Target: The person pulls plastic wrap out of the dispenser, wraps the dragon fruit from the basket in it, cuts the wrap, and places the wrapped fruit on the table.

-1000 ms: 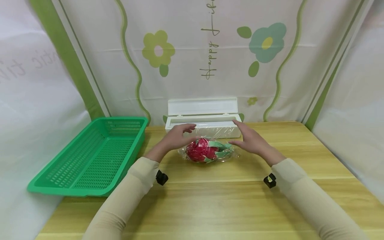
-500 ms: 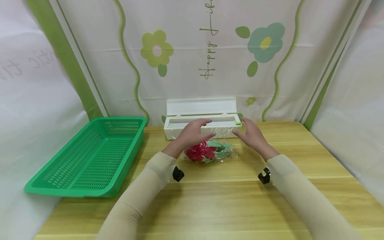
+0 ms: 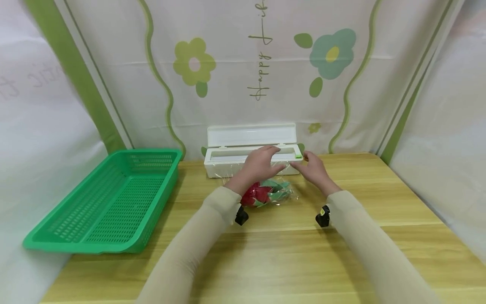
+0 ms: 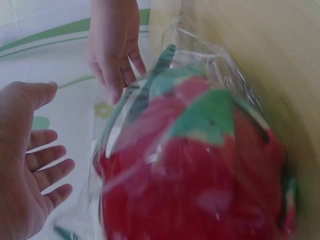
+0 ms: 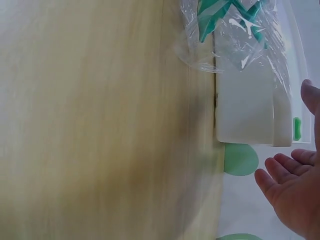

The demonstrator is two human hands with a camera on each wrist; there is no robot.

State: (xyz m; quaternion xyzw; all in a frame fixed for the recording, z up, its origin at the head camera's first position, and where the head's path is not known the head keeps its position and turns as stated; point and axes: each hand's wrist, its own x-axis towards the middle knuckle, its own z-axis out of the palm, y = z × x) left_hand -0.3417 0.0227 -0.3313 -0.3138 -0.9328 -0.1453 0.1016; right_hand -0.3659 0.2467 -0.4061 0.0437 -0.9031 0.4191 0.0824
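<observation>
The red dragon fruit (image 3: 257, 195) with green leaf tips, wrapped in crinkled clear plastic film (image 3: 291, 195), sits on the desk at the middle of the head view, part hidden under my left wrist. Just behind it is the long white plastic box (image 3: 213, 170), its flat white lid (image 3: 252, 135) raised and a small bright green tab (image 3: 298, 156) at the right end of its opening. Some film shows against the box's front; whether it joins the fruit's wrapping, I cannot tell.

My left hand (image 3: 260, 164) hangs above the fruit, thumb spread from the fingers, holding nothing. My right hand (image 3: 313, 167) is empty too, loosely spread at the box's right end; contact there I cannot make out. I judge that I am reaching for that end, by the tab. To do it well, I should steady the box with my left hand, close thumb and fingers squarely on the tab, and keep my left wrist high so it doesn't drag the film or roll the fruit.

Farther out, the pale wooden desk (image 3: 281, 261) fills the lower middle, and the green perforated plastic basket (image 3: 81, 247) lies at left.
</observation>
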